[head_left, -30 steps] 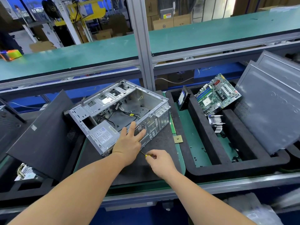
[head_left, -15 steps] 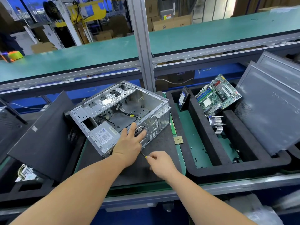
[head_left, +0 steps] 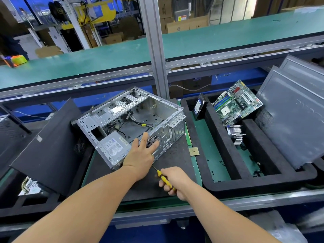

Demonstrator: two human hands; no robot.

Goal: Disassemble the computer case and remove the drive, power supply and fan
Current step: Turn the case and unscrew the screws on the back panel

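1. Left hand [head_left: 140, 155] spread flat with fingers splayed, gripping nothing, just pressing on the rear wall of the computer case [head_left: 130, 123] right over the round fan grille [head_left: 152, 140]. Right hand [head_left: 173, 181] clenched around a yellow-handled screwdriver [head_left: 164, 178], thin shaft pointing up toward the case's lower rear edge and disappearing under the left wrist.
2. Just changed: right hand pulled back toward the near edge of the dark mat [head_left: 175, 158], so more of the yellow handle shows than half a second ago, when only a sliver peeked out past the fingers. Looks like regripping or backing off a rear screw, but the tip itself is hidden, so can't tell if it's seated on anything.
3. Meaning for the task: probably still on the screws holding the power supply [head_left: 114, 146], which sits in the case's near-left corner with its label up. Cables still trailing inside, so not free yet.
4. Case itself: same spot as in the earlier frames, open side up, skewed across the middle of the mat. Left hand hasn't budged either.
5. Further out: a drive [head_left: 199, 106] already standing on edge in the far-left corner of the black foam tray [head_left: 228, 188] to the right, with a motherboard [head_left: 235, 102] leaning at the tray's far side and a heatsink [head_left: 235, 134] below it. Small square chip [head_left: 194, 151] lying at the mat's right edge.
6. Grey side panels [head_left: 294, 116] propped at the tray's right end, one dark panel [head_left: 47, 146] leaning left of the mat.
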